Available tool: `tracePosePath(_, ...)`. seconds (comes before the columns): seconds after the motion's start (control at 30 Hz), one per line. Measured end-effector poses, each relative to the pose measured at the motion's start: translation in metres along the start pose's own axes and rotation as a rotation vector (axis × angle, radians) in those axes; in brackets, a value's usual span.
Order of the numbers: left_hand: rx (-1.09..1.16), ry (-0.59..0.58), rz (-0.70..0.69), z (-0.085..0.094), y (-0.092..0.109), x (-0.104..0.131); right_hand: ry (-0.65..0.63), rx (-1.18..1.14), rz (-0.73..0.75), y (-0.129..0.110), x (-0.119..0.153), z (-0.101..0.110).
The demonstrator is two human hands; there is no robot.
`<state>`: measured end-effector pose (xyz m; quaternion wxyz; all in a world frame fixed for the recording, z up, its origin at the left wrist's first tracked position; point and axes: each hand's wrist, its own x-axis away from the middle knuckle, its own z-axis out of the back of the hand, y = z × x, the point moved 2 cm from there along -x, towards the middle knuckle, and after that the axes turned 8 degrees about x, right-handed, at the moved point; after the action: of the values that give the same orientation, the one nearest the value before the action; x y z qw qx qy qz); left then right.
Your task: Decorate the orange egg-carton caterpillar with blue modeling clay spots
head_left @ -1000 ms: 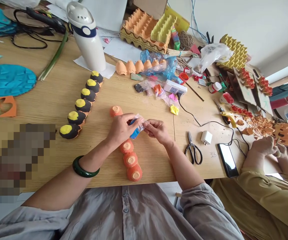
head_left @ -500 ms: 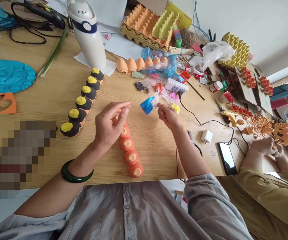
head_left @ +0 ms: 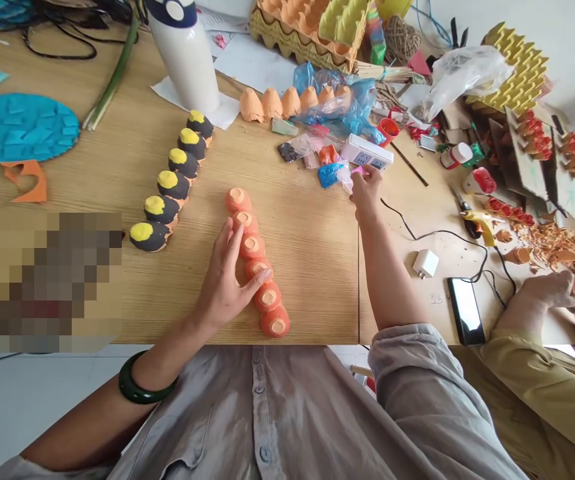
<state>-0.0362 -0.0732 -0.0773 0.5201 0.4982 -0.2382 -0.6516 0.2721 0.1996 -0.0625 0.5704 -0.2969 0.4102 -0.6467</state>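
My left hand (head_left: 227, 273) is open, its fingers spread along the left side of a strip of orange-painted egg-carton cups (head_left: 268, 296). Thumb and fingertips appear to touch the cups, each of which has a pale round top. Farther off, my right hand (head_left: 367, 190) reaches in among small bags of coloured clay, fingers bent together. Whatever is between those fingers is hidden. Just left of it lies a blue clay packet (head_left: 329, 175), with an orange clay packet (head_left: 328, 155) behind. A second strip, black cups with yellow tops (head_left: 161, 208), lies to the left.
A white power strip (head_left: 367, 152) stands behind my right hand, its black cable running right. A white bottle (head_left: 187, 67) and a bare egg-carton strip (head_left: 271, 103) are at the back. Rightward are a charger (head_left: 425, 264), a phone (head_left: 466, 311) and a co-worker's hands (head_left: 552, 300).
The blue clay packet has gone from my right hand to the table by the other packets. My right hand reached farther away; my left hand lowered onto the orange strip. The view shifted.
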Motion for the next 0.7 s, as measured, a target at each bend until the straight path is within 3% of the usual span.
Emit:
tracePosePath(0.07, -0.03, 0.006, -0.005, -0.004, 0.002, -0.002, 0.025, -0.131, -0.176, -0.005, 0.017, -0.001)
tracePosePath(0.27, -0.047, -0.043, -0.047, -0.014, -0.007, -0.022, -0.326, -0.585, -0.335, -0.035, 0.096, -0.018)
tracePosePath(0.47, -0.077, -0.158, -0.106, -0.016, -0.026, -0.051, -0.483, -0.643, -0.386, -0.051, 0.147, -0.029)
tracePosePath(0.7, -0.099, -0.088, -0.109, -0.009, -0.024, -0.062, -0.562, -0.596, -0.392, -0.06, 0.171, -0.035)
